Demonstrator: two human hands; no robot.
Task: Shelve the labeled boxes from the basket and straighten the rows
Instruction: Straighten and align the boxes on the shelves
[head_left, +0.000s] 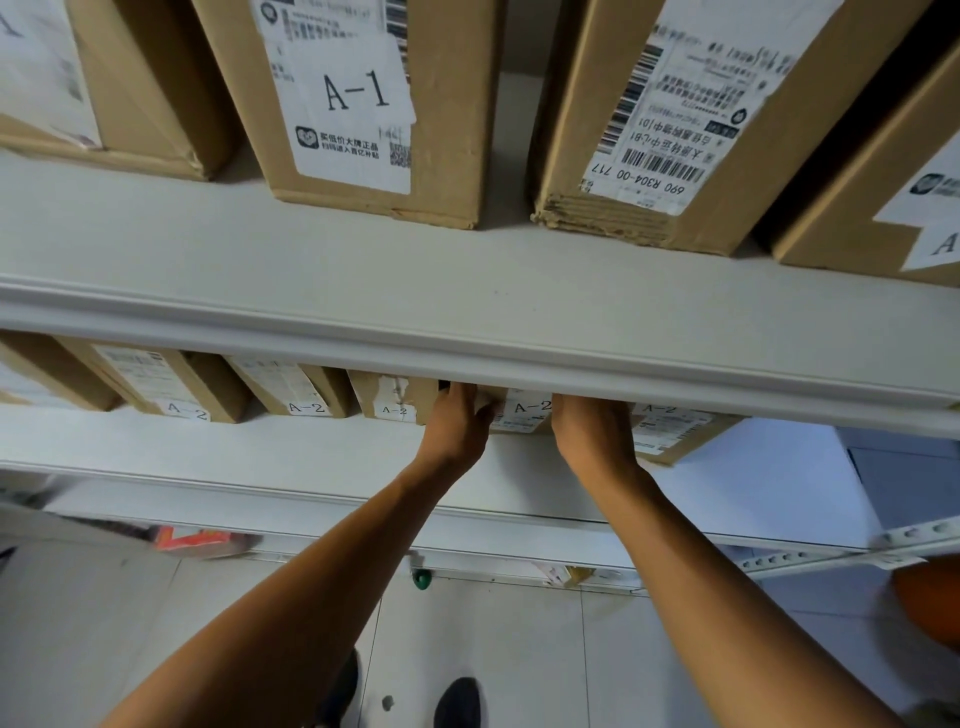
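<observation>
A-2 box (524, 413): on the lower shelf (260, 447), mostly hidden behind the upper shelf's front rail (467, 348). Your left hand (457, 421) presses its left side, your right hand (589, 428) its right. Finger curl: cannot tell, hidden behind the rail. Other A-2 boxes (306, 397) line that shelf.

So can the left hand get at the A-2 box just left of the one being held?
Probably yes. The left hand is already beside that A-2 box, with nothing between them; only the shelf lip above hides its top.
</observation>
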